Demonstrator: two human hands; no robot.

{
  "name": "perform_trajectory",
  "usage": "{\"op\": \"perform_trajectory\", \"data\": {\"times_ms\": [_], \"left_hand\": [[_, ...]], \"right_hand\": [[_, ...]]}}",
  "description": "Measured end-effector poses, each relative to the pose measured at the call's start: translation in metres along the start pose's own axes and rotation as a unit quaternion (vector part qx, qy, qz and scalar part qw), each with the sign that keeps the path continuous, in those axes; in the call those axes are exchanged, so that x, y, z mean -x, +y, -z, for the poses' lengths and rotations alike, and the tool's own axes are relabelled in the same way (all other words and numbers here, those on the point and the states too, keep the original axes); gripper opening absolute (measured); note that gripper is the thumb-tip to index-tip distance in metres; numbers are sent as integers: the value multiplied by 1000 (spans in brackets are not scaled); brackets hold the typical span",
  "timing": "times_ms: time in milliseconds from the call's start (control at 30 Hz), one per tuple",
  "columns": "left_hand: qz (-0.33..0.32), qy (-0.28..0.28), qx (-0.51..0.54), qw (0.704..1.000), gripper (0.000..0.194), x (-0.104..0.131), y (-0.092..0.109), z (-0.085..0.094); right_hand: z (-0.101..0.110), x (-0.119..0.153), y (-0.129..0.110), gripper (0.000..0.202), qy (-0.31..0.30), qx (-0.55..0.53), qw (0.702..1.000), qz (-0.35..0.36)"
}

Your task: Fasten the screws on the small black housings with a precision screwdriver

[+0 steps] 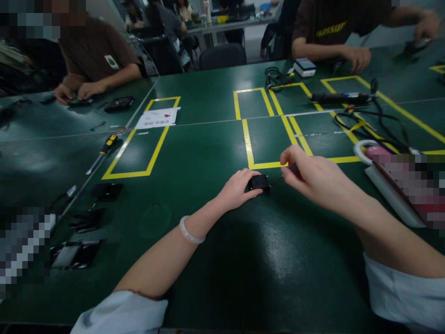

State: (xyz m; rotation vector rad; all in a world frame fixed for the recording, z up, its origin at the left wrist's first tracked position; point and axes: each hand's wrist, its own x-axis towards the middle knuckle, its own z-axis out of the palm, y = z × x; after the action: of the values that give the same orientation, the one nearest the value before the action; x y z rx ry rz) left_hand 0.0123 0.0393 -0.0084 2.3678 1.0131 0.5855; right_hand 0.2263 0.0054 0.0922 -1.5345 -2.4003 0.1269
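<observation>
My left hand (239, 189) is closed around a small black box-shaped part (260, 183), holding it against the green tabletop (215, 260). From the right, my right hand (308, 174) grips a small screwdriver (294, 169) by its dark handle. The driver's thin shaft points left and down, and its tip meets the right side of the black part. Whether the tip sits in a screw is too small to tell. My fingers partly cover both the handle and the part.
Black parts (85, 219) lie at the left, below a yellow-black screwdriver (109, 144). Yellow tape outlines (248, 144) and a paper label (158, 118) mark the table. Cables (378, 125), a black electric driver (342, 98) and a tape roll (361, 152) lie right. Two people work opposite.
</observation>
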Motion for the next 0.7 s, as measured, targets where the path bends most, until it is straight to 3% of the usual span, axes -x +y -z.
{"op": "perform_trajectory", "data": {"times_ms": [267,700], "left_hand": [[2,3,1,1000,35,0,0,0],[4,-2,8,1000,34,0,1,1]], "right_hand": [[2,0,-2,25,3,8,1000,3],[2,-1,-1,19,-1,3,1000,4]]}}
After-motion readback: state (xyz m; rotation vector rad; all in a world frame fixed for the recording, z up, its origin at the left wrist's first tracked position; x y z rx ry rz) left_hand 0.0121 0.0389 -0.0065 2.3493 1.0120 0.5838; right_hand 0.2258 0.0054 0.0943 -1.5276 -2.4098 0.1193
